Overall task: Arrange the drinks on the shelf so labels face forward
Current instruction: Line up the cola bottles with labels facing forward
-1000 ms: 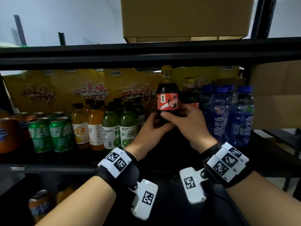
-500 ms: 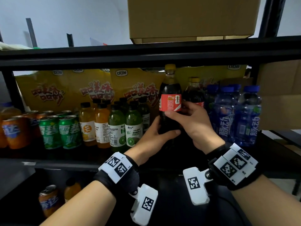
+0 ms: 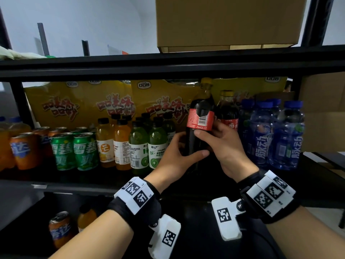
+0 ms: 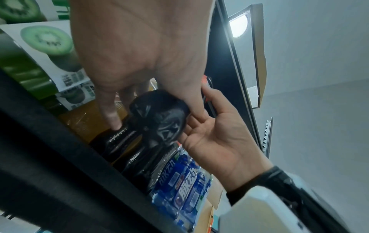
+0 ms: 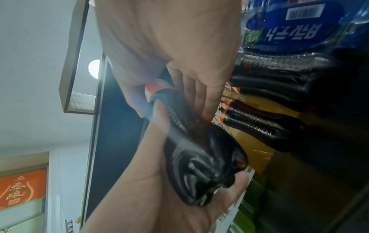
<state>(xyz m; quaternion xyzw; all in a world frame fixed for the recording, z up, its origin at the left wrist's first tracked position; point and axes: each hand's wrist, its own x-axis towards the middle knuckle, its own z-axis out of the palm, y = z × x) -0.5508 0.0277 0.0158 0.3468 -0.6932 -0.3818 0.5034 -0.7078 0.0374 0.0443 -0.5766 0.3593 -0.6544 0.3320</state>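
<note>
Black shelf (image 3: 168,184) front edge, cardboard box (image 3: 229,23) on the tier above. Yellow snack bags (image 3: 78,105) line the back. Right: blue water bottles (image 3: 261,135); just beside the held bottle, a second cola bottle (image 3: 227,113). Left: green kiwi bottles (image 3: 139,146), orange juice bottles (image 3: 121,143), green cans (image 3: 74,150), orange cans (image 3: 22,148). Cola bottle (image 3: 199,126) mid-shelf, tilted, base off the shelf in wrist views, barcode side of the label forward. Left hand (image 3: 177,157) wraps its lower body, thumb across the front. Right hand (image 3: 222,144) grips it at the label's lower edge, fingers behind.
</note>
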